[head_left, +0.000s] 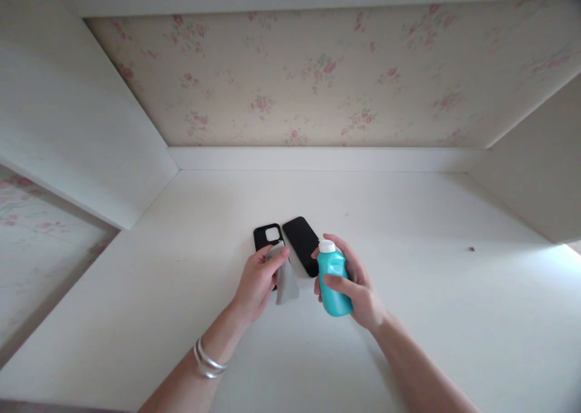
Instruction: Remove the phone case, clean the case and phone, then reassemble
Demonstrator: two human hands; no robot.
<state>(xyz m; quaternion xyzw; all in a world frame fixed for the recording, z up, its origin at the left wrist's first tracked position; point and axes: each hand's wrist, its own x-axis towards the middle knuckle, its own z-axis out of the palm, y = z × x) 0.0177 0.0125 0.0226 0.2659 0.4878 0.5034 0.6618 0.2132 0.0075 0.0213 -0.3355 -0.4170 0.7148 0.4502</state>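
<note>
My left hand (259, 280) is closed on a grey cloth (285, 284), pinched between thumb and fingers, its lower end hanging loose. Behind that hand lies a black phone case (261, 237) with a square camera cutout, partly covered by the hand and cloth. A black smartphone (300, 243) rests on the white surface between my hands, its dark face up and slightly slanted. My right hand (356, 286) wraps round a turquoise bottle (334, 284) with a white cap (326, 246), which looks closed. The bottle overlaps the phone's lower right edge in view.
All this is on a white desktop (408, 219) with a raised back edge (327, 158). White panels stand at the left (91, 116) and right (535, 158). Floral wallpaper (290, 80) covers the wall behind. A small dark speck (471, 249) lies at the right.
</note>
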